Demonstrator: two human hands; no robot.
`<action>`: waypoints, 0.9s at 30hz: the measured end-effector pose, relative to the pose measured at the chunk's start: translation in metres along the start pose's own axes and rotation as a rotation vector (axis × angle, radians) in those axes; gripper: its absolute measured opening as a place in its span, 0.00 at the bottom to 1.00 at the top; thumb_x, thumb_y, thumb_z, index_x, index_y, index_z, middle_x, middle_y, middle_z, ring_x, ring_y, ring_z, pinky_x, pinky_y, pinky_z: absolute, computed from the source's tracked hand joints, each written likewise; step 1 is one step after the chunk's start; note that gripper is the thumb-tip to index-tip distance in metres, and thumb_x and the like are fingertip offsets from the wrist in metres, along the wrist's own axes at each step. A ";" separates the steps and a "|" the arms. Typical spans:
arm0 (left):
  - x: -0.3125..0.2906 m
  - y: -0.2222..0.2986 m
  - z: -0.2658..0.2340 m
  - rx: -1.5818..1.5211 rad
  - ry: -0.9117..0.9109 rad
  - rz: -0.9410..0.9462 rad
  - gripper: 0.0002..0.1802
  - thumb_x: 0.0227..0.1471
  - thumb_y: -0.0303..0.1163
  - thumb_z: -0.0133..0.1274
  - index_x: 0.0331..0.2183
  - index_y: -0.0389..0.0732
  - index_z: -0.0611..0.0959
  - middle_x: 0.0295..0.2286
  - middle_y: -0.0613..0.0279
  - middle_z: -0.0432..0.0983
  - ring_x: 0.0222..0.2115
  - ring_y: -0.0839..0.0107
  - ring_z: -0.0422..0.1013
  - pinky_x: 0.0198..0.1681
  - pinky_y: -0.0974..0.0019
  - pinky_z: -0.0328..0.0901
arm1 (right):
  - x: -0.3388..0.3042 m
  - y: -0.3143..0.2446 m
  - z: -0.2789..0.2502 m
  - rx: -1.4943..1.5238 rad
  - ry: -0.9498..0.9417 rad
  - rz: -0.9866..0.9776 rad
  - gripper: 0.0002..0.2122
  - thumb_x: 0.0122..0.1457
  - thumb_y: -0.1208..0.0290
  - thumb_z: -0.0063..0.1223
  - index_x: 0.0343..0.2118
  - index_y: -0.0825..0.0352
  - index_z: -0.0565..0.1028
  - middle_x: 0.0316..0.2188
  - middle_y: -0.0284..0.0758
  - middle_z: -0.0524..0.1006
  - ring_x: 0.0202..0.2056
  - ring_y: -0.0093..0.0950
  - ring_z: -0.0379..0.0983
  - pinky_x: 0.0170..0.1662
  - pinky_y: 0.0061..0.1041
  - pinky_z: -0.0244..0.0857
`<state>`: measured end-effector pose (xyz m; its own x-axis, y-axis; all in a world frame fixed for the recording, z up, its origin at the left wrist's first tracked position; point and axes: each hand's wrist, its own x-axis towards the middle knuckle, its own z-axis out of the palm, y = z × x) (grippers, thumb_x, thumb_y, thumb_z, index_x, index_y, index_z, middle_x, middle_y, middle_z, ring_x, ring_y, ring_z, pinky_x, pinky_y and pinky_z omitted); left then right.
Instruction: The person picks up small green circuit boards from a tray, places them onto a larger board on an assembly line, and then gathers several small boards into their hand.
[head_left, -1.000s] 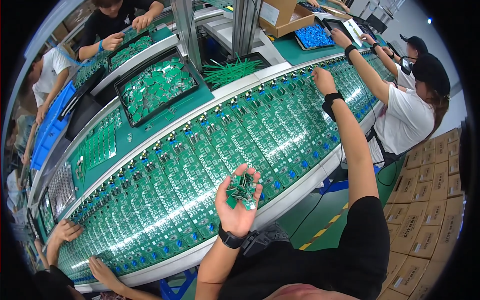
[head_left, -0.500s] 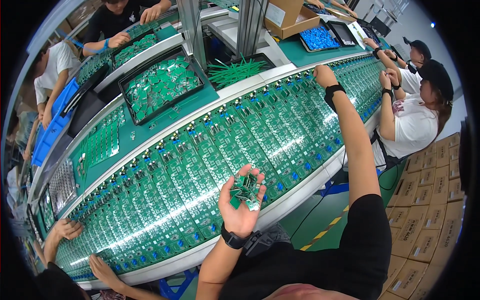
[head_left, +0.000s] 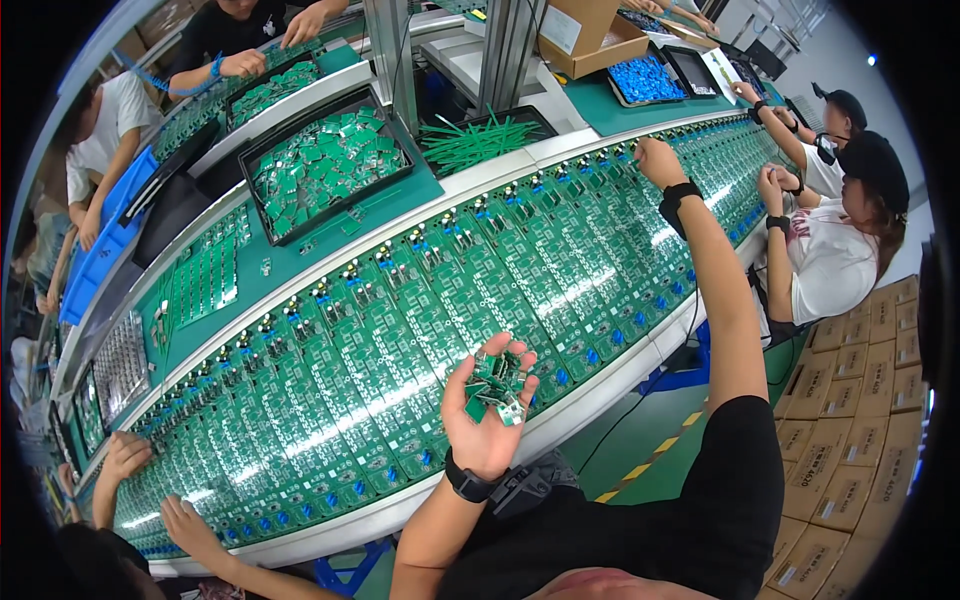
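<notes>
My left hand (head_left: 482,425) is palm up above the near half of a long row of green circuit boards (head_left: 330,420). Its fingers curl around a loose heap of small green circuit boards (head_left: 497,382). My right arm stretches to the far edge of the row, where my right hand (head_left: 660,163) has its fingers drawn together by the upright small boards and components along that edge. Whatever sits between those fingertips is hidden or too small to name. Both wrists wear black bands.
Behind the row are a black tray (head_left: 273,238) of small green boards, a pile of green strips (head_left: 480,140), an open cardboard box (head_left: 600,62) and a tray of blue parts (head_left: 645,80). Co-workers' hands (head_left: 190,530) work at the left; people sit at the right, near stacked cartons (head_left: 840,440).
My right hand has shifted slightly down along the far edge. My left hand still cups the small boards, its fingers a little more curled. Co-workers' hands at lower left moved slightly.
</notes>
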<state>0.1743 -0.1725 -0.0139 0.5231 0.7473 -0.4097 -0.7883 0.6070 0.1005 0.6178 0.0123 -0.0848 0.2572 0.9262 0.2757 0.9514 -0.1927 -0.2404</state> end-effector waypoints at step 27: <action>0.007 0.004 -0.003 0.095 -0.097 0.073 0.28 0.52 0.40 0.37 0.53 0.38 0.60 0.51 0.56 0.58 0.53 0.63 0.54 0.55 0.63 0.51 | -0.177 -0.263 -0.115 0.472 -0.303 -0.739 0.09 0.41 0.70 0.59 0.26 0.64 0.73 0.23 0.34 0.71 0.24 0.32 0.69 0.25 0.25 0.62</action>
<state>0.1742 -0.1660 -0.0189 0.4981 0.8100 -0.3097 -0.7936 0.5697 0.2137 0.3420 -0.1383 0.0369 -0.5056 0.8191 0.2712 0.6715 0.5709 -0.4723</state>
